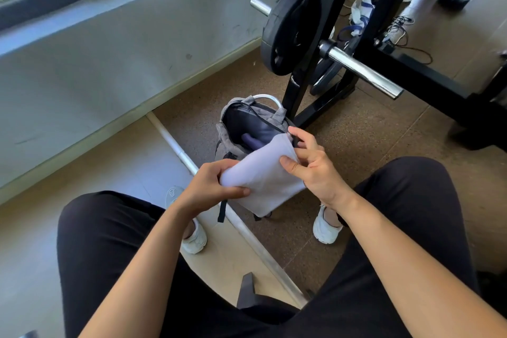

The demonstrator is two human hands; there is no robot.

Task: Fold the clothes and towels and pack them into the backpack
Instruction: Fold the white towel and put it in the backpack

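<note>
A folded white towel [263, 175] hangs between my two hands, just above and in front of the grey backpack [227, 132]. My left hand [211, 186] grips the towel's near left end. My right hand [312, 164] pinches its far right edge with thumb and fingers. The backpack stands upright on the floor between my feet, its top zip open, with a purple item [252, 141] lying inside. The towel hides the front lower part of the backpack.
A black weight rack [307, 82] with a plate and a chrome bar [362, 70] stands just behind the backpack. A metal floor strip [247, 230] runs diagonally under my hands. A wall lies to the left. Another person's legs show at top right.
</note>
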